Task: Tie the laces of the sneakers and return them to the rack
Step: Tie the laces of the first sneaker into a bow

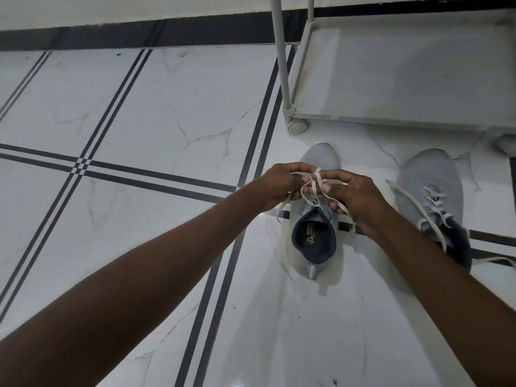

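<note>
Two light grey sneakers stand on the tiled floor, toes pointing away from me. Over the left sneaker my left hand and my right hand each pinch part of its white lace, which is looped and crossed between my fingers. Loose lace ends hang down on both sides of that shoe. The right sneaker sits apart, with its lace untied and trailing across the floor. The white rack stands just beyond the shoes, and its bottom shelf holds nothing.
The rack stands on small castors with an upright pole at its near left corner. White marble-look floor tiles with black stripe lines spread to the left. A wall with a dark skirting band runs along the back.
</note>
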`<state>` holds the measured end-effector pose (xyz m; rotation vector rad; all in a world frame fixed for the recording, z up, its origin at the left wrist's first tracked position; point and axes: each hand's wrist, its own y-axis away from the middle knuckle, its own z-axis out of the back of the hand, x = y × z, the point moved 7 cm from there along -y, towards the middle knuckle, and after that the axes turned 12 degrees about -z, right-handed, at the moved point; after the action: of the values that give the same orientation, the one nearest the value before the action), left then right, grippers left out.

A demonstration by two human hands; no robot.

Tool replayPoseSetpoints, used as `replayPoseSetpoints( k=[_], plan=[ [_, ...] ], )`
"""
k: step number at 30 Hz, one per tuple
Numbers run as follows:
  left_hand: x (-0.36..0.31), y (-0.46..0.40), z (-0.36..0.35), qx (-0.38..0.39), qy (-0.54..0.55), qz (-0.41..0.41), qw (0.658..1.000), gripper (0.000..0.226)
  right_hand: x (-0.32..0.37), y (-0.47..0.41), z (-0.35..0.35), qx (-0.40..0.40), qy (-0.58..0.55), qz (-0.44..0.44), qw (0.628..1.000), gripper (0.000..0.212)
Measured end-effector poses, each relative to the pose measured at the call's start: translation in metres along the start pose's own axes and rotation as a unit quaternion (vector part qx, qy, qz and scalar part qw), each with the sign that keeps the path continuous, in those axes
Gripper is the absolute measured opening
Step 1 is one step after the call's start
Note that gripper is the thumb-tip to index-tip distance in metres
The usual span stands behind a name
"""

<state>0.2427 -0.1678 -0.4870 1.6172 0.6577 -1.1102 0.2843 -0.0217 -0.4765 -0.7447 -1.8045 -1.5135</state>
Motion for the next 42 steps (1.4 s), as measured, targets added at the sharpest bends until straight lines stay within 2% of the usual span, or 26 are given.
replayPoseSetpoints(
  k=[2, 5, 10, 16, 19, 22, 26, 30, 34, 37, 42],
  plan=[
    [0.002, -0.001, 0.002, -0.014, 0.008, 0.008, 1.0, 0.017, 0.005, 0.003, -0.001, 0.003, 0.024, 0.018, 1.0, 0.021],
    [0.006, -0.003, 0.005, -0.021, 0.002, 0.021, 1.0, 0.012, 0.015, 0.007, 0.0, -0.034, 0.083, 0.058, 0.994, 0.017],
    [0.011, 0.0, -0.011, 0.034, 0.026, 0.049, 0.998, 0.012, 0.021, 0.002, -0.001, -0.058, 0.132, 0.094, 0.985, 0.016],
    [0.009, 0.014, -0.014, 0.077, 0.093, 0.087, 0.989, 0.015, 0.017, -0.007, -0.003, -0.006, 0.168, 0.076, 0.983, 0.025],
    [0.005, 0.015, -0.021, 0.069, 0.109, 0.075, 0.989, 0.015, 0.014, -0.01, 0.003, -0.015, 0.165, 0.065, 0.984, 0.021],
    [-0.003, 0.012, -0.029, 0.066, 0.067, 0.039, 0.995, 0.016, -0.005, -0.014, 0.014, -0.015, 0.119, 0.024, 0.992, 0.017],
    [-0.006, 0.003, -0.016, -0.036, 0.02, -0.017, 0.999, 0.023, -0.017, -0.015, 0.016, 0.016, 0.019, -0.002, 1.0, 0.007],
    [0.003, 0.008, 0.009, -0.163, 0.04, -0.008, 0.986, 0.018, -0.018, -0.014, 0.014, 0.043, -0.07, -0.022, 0.996, 0.012],
    [0.013, 0.013, 0.008, -0.203, 0.012, 0.014, 0.979, 0.017, -0.018, -0.013, 0.011, 0.059, -0.107, -0.024, 0.992, 0.011],
    [0.014, 0.01, -0.008, -0.15, 0.027, 0.035, 0.988, 0.019, -0.015, -0.012, 0.009, 0.047, -0.085, -0.021, 0.995, 0.006],
    [0.007, 0.011, -0.02, -0.016, 0.074, 0.02, 0.997, 0.013, -0.012, -0.013, 0.016, -0.013, -0.081, -0.039, 0.996, 0.02]
  ],
)
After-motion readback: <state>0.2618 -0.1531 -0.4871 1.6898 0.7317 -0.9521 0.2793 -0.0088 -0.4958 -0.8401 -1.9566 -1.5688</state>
